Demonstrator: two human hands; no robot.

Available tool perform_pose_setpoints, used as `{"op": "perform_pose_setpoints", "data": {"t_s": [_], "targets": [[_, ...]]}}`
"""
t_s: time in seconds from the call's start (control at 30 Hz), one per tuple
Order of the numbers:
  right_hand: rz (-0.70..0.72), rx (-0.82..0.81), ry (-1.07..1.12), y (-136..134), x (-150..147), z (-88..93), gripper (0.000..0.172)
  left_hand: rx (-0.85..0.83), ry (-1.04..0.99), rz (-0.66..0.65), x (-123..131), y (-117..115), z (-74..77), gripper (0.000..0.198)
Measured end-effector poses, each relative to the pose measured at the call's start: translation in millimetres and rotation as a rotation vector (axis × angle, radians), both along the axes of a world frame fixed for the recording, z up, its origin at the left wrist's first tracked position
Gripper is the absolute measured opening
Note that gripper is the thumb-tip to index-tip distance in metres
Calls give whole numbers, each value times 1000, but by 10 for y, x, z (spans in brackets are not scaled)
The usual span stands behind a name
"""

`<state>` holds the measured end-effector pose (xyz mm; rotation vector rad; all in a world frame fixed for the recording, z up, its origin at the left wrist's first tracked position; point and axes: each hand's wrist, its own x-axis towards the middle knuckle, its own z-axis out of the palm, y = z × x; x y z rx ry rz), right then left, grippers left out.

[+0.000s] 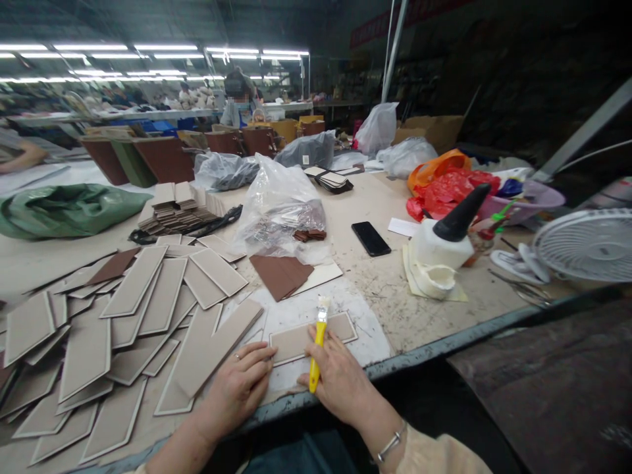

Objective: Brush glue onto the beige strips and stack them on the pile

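Observation:
My right hand (340,375) grips a brush with a yellow handle (318,352), its pale bristles pointing away from me. Under that hand a beige panel with a white border (296,340) lies flat on a white, smeared sheet (368,329). My left hand (241,378) rests with its fingers stretched out, the tips at the panel's left end; it holds nothing. Just left of it is a stack of beige strips (227,345). Beyond the panel lie brown pieces (279,275) and a pale strip (320,277).
Many white-bordered panels (89,349) overlap at left. A clear plastic bag (281,197), a phone (371,238), a white glue bottle with a black nozzle (439,243) and a fan (587,243) stand farther out. The table edge (419,350) runs close to my hands. Another person (239,99) is in the background.

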<state>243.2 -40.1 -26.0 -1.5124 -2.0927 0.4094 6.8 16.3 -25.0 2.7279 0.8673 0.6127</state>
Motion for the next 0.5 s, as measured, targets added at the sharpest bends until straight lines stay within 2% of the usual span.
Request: {"op": "perform_pose_setpoints", "data": {"t_s": [0.13,0.27,0.5], "targets": [[-121,52,-52,20,158,-32,45,-5,-4,5,12,-2,29,16],[-217,82,-138,32,228,-83,38,-33,13,19,23,-5,49,17],[-243,214,-266,45,259,-281,47,-67,3,66,63,-50,144,16]]}}
